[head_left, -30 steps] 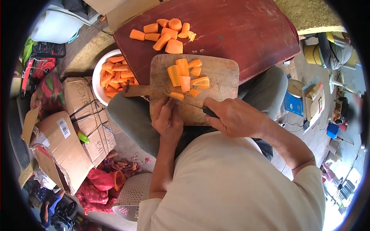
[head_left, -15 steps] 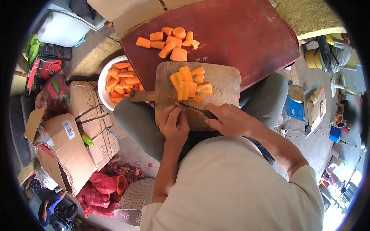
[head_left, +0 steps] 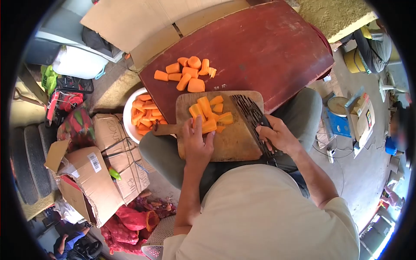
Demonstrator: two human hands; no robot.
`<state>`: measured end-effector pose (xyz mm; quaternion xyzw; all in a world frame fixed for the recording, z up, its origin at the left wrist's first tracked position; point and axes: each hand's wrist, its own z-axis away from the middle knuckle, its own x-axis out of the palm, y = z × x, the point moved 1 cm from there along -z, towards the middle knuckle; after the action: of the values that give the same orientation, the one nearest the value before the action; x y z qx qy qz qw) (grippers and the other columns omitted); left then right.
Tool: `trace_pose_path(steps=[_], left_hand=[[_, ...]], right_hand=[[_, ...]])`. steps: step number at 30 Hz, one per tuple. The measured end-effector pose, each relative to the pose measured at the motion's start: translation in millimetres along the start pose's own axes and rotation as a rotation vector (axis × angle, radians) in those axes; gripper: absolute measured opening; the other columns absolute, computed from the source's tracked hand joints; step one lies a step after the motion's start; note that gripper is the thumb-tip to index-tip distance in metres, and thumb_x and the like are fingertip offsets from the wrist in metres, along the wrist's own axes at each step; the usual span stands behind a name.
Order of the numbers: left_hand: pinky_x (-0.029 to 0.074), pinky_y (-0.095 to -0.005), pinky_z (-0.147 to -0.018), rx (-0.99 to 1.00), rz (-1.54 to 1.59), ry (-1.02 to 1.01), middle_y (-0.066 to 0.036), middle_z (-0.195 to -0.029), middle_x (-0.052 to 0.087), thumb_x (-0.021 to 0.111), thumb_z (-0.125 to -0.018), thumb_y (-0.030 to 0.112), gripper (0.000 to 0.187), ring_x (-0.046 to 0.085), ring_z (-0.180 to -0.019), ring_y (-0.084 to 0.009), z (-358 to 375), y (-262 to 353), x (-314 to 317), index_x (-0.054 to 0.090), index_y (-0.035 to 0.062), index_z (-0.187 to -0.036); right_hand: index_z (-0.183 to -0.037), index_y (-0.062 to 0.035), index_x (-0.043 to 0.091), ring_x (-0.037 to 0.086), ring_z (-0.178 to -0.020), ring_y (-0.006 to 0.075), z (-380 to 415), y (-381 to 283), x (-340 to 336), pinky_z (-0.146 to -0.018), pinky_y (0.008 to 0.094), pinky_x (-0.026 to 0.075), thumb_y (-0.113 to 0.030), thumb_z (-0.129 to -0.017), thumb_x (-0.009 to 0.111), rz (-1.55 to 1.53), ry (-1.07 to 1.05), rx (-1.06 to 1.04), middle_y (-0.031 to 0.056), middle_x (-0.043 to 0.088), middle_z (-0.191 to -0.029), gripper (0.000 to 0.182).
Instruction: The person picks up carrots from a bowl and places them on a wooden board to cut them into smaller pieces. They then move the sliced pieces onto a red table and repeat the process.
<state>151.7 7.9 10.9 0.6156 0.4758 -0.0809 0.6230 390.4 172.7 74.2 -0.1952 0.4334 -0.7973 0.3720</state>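
Note:
A wooden cutting board [head_left: 234,147] lies over the lap against the red table, its handle pointing left. Cut carrot pieces [head_left: 203,104] rest on its upper left part. My left hand [head_left: 197,141] is at the board's left side, its fingers closed on a carrot piece [head_left: 209,126] at the lower edge of the pile. Over the board's right side, my right hand [head_left: 277,136] grips a knife [head_left: 263,122], whose blade is smeared by motion and points up and left. More carrot chunks [head_left: 189,73] sit on the table beyond the board.
The red table [head_left: 260,43] extends ahead. A white bowl of carrot strips [head_left: 127,113] stands left of the board. Cardboard boxes [head_left: 97,167], red net sacks [head_left: 125,225] and a perforated basket [head_left: 161,236] are at the left. Another person [head_left: 71,240] is at lower left.
My right hand has moved right and lifted the knife from beside my left hand. My left hand has moved up to the carrot pieces. The whole view has shifted somewhat.

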Motion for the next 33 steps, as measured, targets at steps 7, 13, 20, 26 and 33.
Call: trace_pose_path(steps=[7,13,20,26,33], left_hand=[[0.055,-0.0477,-0.106,-0.012,-0.013,-0.132,-0.033,-0.147,0.048,0.084,-0.092,0.01,0.068,0.063,-0.126,-0.0466,-29.9,6.5,-0.5,0.055,-0.0006,-0.153],[0.049,-0.0503,-0.114,0.047,-0.088,-0.146,-0.036,-0.152,0.044,0.087,-0.083,0.011,0.082,0.053,-0.139,-0.0513,-30.7,14.8,-2.0,0.052,0.0015,-0.157],[0.047,-0.0494,-0.117,0.08,-0.011,-0.235,-0.035,-0.164,0.036,0.087,-0.084,0.011,0.086,0.047,-0.146,-0.0509,-24.8,0.1,-1.9,0.05,0.0048,-0.161],[0.047,-0.0485,-0.118,-0.001,0.104,-0.345,-0.033,-0.166,0.036,0.084,-0.09,0.007,0.075,0.047,-0.148,-0.0497,-29.2,2.1,-2.2,0.053,0.0046,-0.158],[0.05,-0.051,-0.114,0.253,-0.012,-0.192,-0.034,-0.161,0.043,0.079,-0.094,0.007,0.062,0.054,-0.139,-0.05,-74.5,-2.7,37.0,0.057,0.0004,-0.152]], right_hand=[[-0.103,-0.0039,0.058,0.055,-0.048,0.011,-41.8,8.8,26.8,-0.042,0.0296,0.045,-0.019,-0.109,0.062,-0.255,-0.111,-0.034,0.0018,0.059,-0.071,0.017],[-0.111,-0.005,0.061,0.056,-0.048,0.0125,-63.5,14.1,44.0,-0.04,0.0315,0.048,-0.021,-0.109,0.064,-0.495,-0.2,0.119,0.0026,0.062,-0.077,0.017],[-0.117,-0.0048,0.059,0.057,-0.047,0.0117,-69.3,15.7,40.5,-0.038,0.0291,0.047,-0.02,-0.109,0.062,-0.507,-0.207,0.094,0.0027,0.06,-0.074,0.017],[-0.117,-0.0048,0.058,0.055,-0.046,0.011,-63.0,15.6,29.8,-0.037,0.0281,0.047,-0.018,-0.11,0.061,-0.458,-0.217,0.047,0.0023,0.06,-0.074,0.016],[-0.114,-0.0042,0.059,0.054,-0.047,0.01,-67.0,-8.3,24.7,-0.038,0.0276,0.046,-0.018,-0.109,0.062,-0.38,-0.104,-0.044,0.0013,0.058,-0.073,0.015]])
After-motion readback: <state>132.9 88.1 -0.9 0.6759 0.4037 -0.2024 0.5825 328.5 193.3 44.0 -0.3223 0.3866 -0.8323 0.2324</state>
